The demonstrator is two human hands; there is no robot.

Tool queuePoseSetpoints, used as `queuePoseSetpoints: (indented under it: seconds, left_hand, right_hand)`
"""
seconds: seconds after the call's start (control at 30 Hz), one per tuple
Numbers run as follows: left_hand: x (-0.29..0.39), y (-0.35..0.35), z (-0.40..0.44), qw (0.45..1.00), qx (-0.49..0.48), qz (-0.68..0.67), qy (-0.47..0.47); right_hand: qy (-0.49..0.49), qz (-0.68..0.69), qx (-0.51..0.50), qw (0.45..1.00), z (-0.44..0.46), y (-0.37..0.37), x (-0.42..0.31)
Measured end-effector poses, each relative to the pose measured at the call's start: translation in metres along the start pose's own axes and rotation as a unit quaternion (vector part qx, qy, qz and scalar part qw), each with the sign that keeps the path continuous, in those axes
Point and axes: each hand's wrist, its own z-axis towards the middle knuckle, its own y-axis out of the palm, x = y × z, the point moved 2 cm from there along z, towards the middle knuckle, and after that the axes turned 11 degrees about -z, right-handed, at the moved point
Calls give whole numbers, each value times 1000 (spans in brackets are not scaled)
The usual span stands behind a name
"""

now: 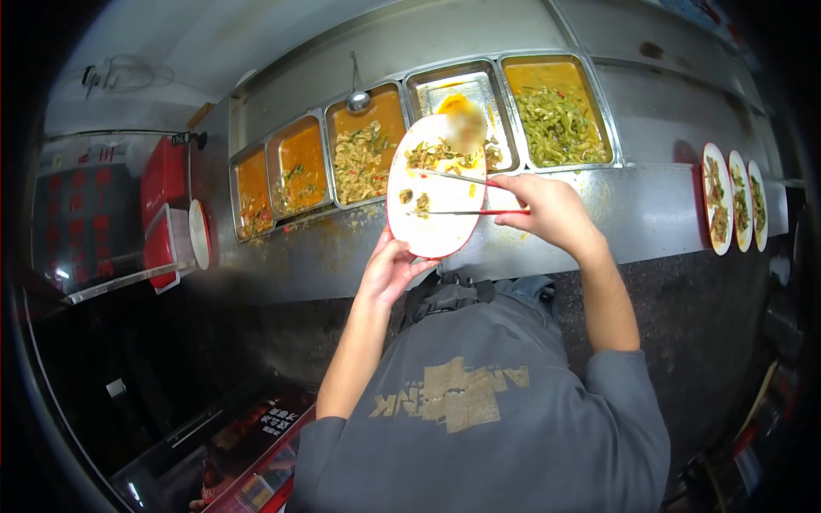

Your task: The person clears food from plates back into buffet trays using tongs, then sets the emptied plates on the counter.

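My left hand (392, 267) grips a white oval plate (445, 235) with a red rim by its near end, fingers beneath it. Chopped food (432, 156) lies on the plate's far half, with a few bits nearer the middle. A pair of chopsticks (462, 212) with red ends is held in my right hand (546, 209), their metal-looking tips spread apart over the plate. Just beyond the plate is a metal tray (505, 107) with little food and some orange sauce left in it. A blurred patch hides part of the plate's far edge.
Along the steel counter (658, 205) stand several trays of food, including a green vegetable tray (556, 124) and one with a ladle (357, 101). Three filled plates (717, 198) sit at the right. A red and white container (167, 231) and another plate (199, 233) are at left.
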Motion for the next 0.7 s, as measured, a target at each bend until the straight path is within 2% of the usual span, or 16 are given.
queuePoseSetpoints:
  seconds: [0.1, 0.3, 0.47, 0.57, 0.7]
  left_hand:
    - [2, 1, -1, 1000, -10, 9, 3]
    - [3, 8, -7, 1000, 5, 20, 10]
    - [1, -2, -14, 999, 15, 23, 22]
    - [3, -4, -19, 999, 20, 22, 27]
    - [4, -1, -25, 999, 17, 33, 34]
  right_hand:
    - [-1, -70, -3, 998, -5, 10, -2]
    - [78, -157, 13, 984, 8, 22, 19]
    - [131, -146, 35, 980, 12, 15, 45]
    - [109, -103, 58, 987, 6, 9, 56]
    - [57, -106, -16, 993, 8, 1, 42]
